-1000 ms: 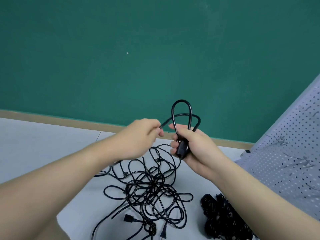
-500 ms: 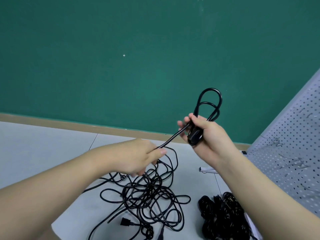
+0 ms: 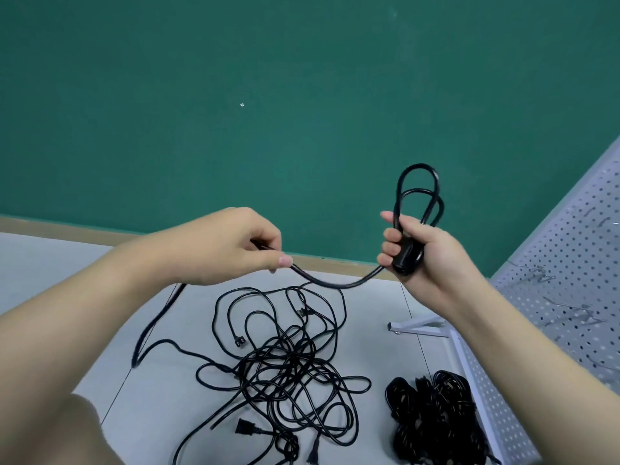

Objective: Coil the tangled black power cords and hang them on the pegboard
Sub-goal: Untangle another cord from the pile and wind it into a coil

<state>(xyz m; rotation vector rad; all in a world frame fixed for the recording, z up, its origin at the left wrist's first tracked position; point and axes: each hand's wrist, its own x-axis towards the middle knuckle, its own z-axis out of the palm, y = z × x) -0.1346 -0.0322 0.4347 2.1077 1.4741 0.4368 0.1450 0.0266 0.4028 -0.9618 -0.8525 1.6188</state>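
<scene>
My right hand (image 3: pixel 424 250) grips the plug end and two small loops of a black power cord (image 3: pixel 335 281) that stick up above its fingers. From that hand the cord sags to my left hand (image 3: pixel 231 246), which pinches it between thumb and fingers. Past my left hand the cord drops to the floor on the left. A tangled heap of black cords (image 3: pixel 288 367) with several loose plugs lies on the grey floor below both hands. The white pegboard (image 3: pixel 567 280) with metal hooks leans at the right.
A pile of bundled black cords (image 3: pixel 432 417) lies on the floor beside the pegboard's white foot (image 3: pixel 419 325). A green wall (image 3: pixel 268 95) with a tan skirting strip stands behind. Grey floor tiles stretch to the left.
My right hand moved right with the loops and plug. My left hand rose and slid out along the cord, so a longer slack stretch now hangs between the hands.
</scene>
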